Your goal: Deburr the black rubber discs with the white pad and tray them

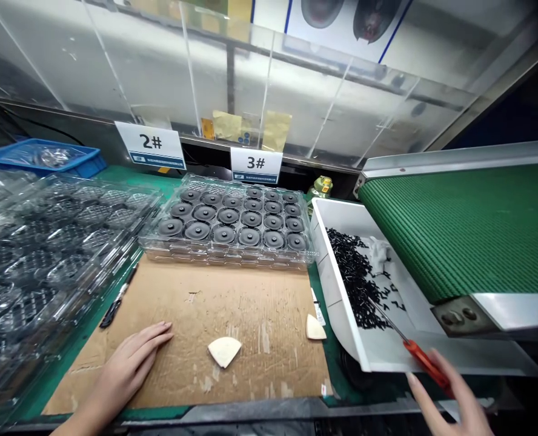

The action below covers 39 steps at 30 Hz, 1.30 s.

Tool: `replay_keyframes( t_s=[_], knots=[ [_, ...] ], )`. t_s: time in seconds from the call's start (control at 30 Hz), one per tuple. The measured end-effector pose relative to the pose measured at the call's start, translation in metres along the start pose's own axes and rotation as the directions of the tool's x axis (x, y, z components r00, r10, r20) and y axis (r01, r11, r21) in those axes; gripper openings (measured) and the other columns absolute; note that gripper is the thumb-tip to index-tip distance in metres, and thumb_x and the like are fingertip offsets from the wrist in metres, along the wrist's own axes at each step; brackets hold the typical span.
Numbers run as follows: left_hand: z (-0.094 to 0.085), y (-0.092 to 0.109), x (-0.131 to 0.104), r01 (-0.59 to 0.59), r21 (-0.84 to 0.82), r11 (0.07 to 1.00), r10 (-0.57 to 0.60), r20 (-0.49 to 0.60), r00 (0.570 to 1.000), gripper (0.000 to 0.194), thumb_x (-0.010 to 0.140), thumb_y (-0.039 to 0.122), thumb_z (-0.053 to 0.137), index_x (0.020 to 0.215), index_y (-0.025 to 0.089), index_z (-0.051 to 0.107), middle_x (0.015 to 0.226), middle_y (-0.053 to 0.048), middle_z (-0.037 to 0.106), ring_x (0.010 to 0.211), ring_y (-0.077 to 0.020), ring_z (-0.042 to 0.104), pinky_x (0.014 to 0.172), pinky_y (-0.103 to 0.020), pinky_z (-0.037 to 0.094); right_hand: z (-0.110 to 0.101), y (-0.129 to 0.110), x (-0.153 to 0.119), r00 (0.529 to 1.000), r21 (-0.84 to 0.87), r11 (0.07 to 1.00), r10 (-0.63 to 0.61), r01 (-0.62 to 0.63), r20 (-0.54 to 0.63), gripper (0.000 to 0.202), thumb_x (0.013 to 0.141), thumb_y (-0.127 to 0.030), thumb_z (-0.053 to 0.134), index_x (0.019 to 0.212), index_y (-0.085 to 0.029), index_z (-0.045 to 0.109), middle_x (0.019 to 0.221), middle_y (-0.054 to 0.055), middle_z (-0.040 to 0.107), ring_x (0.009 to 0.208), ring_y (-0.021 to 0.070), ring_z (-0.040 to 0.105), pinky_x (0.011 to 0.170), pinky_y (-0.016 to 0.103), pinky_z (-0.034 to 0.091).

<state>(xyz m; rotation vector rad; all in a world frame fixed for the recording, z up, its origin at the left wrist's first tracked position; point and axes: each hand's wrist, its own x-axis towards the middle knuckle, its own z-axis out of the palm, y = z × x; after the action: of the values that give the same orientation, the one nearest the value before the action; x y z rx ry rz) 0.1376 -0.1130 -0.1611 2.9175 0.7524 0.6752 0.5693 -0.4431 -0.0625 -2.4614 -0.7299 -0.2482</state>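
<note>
My left hand (130, 366) lies flat on the brown cardboard sheet (182, 375), fingers stretched out and holding nothing. To its right rests a cream wedge-shaped pad (224, 351). At lower right, my right hand (448, 393) is beside the red-handled screwdriver (426, 362). Thumb and forefinger are spread on either side of the handle; the forefinger appears to touch it, while a gap shows by the thumb. The screwdriver leans over the near rim of a white tray (342, 297), its shaft reaching the small black bent parts (353, 278) inside.
A clear blister tray (232, 251) of round black parts stands behind the cardboard. More clear trays (46, 254) are stacked left, near a black pen (119, 297) and a blue bin (42, 154). A second pad (315, 327) lies right. A green conveyor belt (473, 230) flanks the tray.
</note>
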Motion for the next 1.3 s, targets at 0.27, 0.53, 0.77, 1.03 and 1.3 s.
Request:
replay_keyframes(
  t_s=[0.27,0.53,0.77,1.03,1.3],
  knots=[
    [-0.002,-0.001,0.006,0.052,-0.074,0.996,-0.05,0.025,0.998,0.027,0.086,0.023,0.043,0.108,0.023,0.058,0.113,-0.006,0.062,0.102,-0.0227,0.06,0.083,-0.038,0.052,0.005,0.053,0.058,0.922,0.046,0.986,0.133,-0.16,0.363,0.059,0.063,-0.062,0.059,0.104,-0.02,0.063,0.108,0.006,0.064,0.106,0.033,0.054,0.093,0.039,0.044],
    [0.002,0.0,0.0,0.139,-0.144,0.98,-0.132,0.057,0.99,0.028,0.086,0.022,0.042,0.108,0.025,0.06,0.116,-0.003,0.061,0.108,-0.0214,0.056,0.09,-0.037,0.048,-0.008,-0.05,0.051,0.935,0.11,0.986,-0.158,0.129,0.319,0.041,0.076,-0.058,0.055,0.1,-0.025,0.062,0.104,0.001,0.064,0.097,0.0236,0.06,0.08,0.026,0.046],
    [0.0,0.001,0.001,0.133,-0.159,0.978,-0.128,0.04,0.991,0.028,0.087,0.023,0.04,0.105,0.023,0.062,0.114,-0.005,0.062,0.107,-0.0217,0.057,0.089,-0.038,0.049,0.012,-0.161,0.101,0.832,-0.049,0.974,-0.163,0.222,0.53,0.038,0.076,-0.053,0.055,0.102,-0.027,0.065,0.088,0.0,0.068,0.085,0.0247,0.063,0.066,0.028,0.047],
    [0.002,0.001,-0.001,0.136,-0.192,0.972,-0.131,0.039,0.991,0.028,0.087,0.021,0.039,0.106,0.024,0.06,0.116,-0.004,0.062,0.108,-0.0209,0.056,0.09,-0.039,0.049,0.042,-0.194,0.122,0.759,-0.095,0.954,-0.164,0.285,0.63,0.028,0.074,-0.046,0.057,0.063,-0.02,0.061,0.059,0.001,0.062,0.052,0.0184,0.059,0.046,0.023,0.039],
    [0.004,0.001,-0.003,0.168,-0.265,0.95,-0.163,0.04,0.986,0.029,0.087,0.022,0.039,0.105,0.024,0.061,0.116,-0.004,0.061,0.108,-0.0221,0.056,0.091,-0.041,0.048,0.035,-0.184,0.117,0.74,-0.076,0.973,-0.113,0.217,0.663,0.025,0.074,-0.043,0.059,0.067,-0.019,0.06,0.06,0.001,0.064,0.053,0.0178,0.06,0.047,0.023,0.042]
  ],
)
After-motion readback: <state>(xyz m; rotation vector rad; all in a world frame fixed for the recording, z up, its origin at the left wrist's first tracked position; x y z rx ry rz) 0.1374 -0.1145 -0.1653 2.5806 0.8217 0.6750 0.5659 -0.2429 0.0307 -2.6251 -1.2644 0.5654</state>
